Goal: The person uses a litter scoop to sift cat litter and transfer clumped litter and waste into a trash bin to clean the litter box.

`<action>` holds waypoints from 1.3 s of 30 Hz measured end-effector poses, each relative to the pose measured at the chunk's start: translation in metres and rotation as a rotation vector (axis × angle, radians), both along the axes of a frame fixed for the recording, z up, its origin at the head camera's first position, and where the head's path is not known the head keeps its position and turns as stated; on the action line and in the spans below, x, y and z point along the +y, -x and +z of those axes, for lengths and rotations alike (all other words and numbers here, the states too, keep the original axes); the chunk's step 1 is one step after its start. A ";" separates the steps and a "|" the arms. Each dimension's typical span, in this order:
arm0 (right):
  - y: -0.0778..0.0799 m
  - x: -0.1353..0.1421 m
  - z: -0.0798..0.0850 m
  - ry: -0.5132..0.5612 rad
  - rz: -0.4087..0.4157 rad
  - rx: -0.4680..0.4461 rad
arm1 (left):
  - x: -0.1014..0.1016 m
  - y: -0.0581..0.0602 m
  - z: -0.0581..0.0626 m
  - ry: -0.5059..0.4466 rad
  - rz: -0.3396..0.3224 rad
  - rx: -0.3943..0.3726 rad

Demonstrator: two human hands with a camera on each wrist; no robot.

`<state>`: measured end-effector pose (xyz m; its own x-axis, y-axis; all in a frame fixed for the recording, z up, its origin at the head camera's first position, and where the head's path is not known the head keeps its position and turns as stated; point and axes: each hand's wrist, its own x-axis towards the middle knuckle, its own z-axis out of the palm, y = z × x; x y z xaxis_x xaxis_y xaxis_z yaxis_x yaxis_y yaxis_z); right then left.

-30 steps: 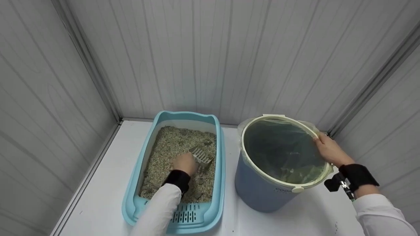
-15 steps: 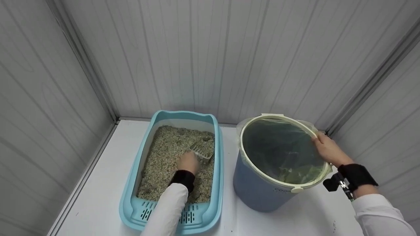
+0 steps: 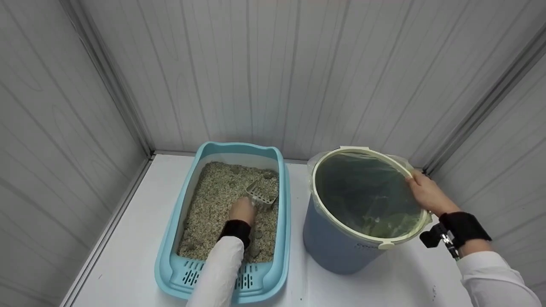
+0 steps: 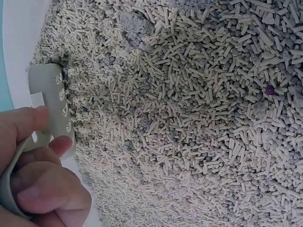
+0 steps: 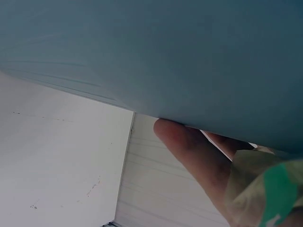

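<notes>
In the head view a blue litter box (image 3: 285, 221) holds greyish-tan pellet litter (image 3: 209, 209) with several darker clumps. My left hand (image 3: 242, 209), low over the litter, grips the handle of a grey slotted litter scoop (image 3: 270, 200). Seen from the left wrist, the scoop's head (image 4: 52, 87) lies in the litter near the box's wall, the fingers curled round its handle. On the right, a blue bin (image 3: 337, 238) with a cream rim and a translucent yellowish liner (image 3: 396, 224) tilts slightly. My right hand (image 3: 431, 197) grips its rim; from the right wrist, fingers (image 5: 182, 142) rest against the outside wall.
Box and bin stand side by side on a white table (image 3: 128, 243), with a narrow gap between them. Grey panel walls (image 3: 264, 76) rise behind and on both sides. The box's front lip (image 3: 192, 277) has slots.
My left hand has shifted slightly with the litter scoop, whose head has turned a little and sits slightly farther back. My right hand stays on the bin's rim.
</notes>
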<state>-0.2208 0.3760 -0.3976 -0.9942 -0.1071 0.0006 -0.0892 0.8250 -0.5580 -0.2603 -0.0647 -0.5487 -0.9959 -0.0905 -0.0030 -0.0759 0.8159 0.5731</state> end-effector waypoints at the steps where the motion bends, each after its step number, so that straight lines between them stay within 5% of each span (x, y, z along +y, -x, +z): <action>1: 0.000 0.000 0.000 0.004 -0.001 -0.002 | 0.000 0.000 -0.001 0.002 0.004 -0.003; 10: 0.002 0.000 0.000 0.011 -0.005 -0.014 | -0.001 0.000 -0.008 0.065 -0.049 0.017; 19: 0.006 0.002 -0.001 0.009 -0.001 -0.020 | -0.017 0.001 -0.010 0.029 -0.117 -0.119; 26: 0.010 0.003 -0.002 -0.008 -0.006 -0.006 | -0.040 0.004 0.000 -0.021 -0.139 -0.086; 39: 0.014 0.007 -0.003 0.024 -0.018 -0.036 | -0.069 0.003 0.018 -0.211 -0.231 -0.260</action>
<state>-0.2344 0.3833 -0.4006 -0.9955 -0.0894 -0.0328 -0.0539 0.8129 -0.5799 -0.2633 -0.1339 -0.5308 -0.9536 0.1654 -0.2516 -0.0683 0.6950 0.7157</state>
